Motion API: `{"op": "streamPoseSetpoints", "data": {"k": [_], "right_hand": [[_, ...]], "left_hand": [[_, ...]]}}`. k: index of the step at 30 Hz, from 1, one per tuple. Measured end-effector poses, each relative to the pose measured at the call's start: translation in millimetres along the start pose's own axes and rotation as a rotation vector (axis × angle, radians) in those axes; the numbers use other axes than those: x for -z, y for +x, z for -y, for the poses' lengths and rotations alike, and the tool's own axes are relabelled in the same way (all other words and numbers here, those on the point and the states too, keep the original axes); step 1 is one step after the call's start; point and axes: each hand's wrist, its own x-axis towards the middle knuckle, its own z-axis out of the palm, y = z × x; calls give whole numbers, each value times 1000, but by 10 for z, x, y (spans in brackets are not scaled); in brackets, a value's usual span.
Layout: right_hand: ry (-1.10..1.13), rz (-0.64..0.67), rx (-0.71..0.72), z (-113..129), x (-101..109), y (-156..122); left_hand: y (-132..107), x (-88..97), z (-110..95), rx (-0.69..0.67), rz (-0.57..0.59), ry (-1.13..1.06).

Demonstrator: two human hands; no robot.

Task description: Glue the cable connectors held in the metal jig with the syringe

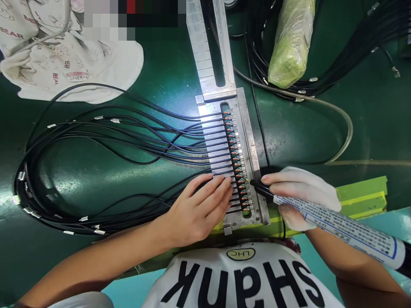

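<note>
A metal fixture lies on the table, its slot crossed by a row of black cables with stripped, coloured wire ends at small metal connectors. My left hand rests with fingers stretched out over the cables at the fixture's near part, gripping nothing. In a white glove, my right hand is closed around a thick pen-shaped tool with a printed white barrel and black front. The tool's tip is at the connectors, just right of my left fingertips; whether it touches cannot be made out.
The hinged metal frame of the fixture extends away from me. A looped cable bundle lies left, a white printed cloth behind it. At the back right are a plastic-wrapped green bundle, more black cables and a grey tube.
</note>
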Motion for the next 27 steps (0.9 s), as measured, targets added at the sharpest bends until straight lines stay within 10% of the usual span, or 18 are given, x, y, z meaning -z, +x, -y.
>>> {"op": "streamPoseSetpoints", "data": {"k": [13, 27], "right_hand": [[63, -137, 23, 29, -8, -29], [-30, 2, 42, -55, -10, -81]], "left_hand": [[-78, 28, -110, -34, 83, 8], [-13, 31, -199, 43, 58, 14]]}}
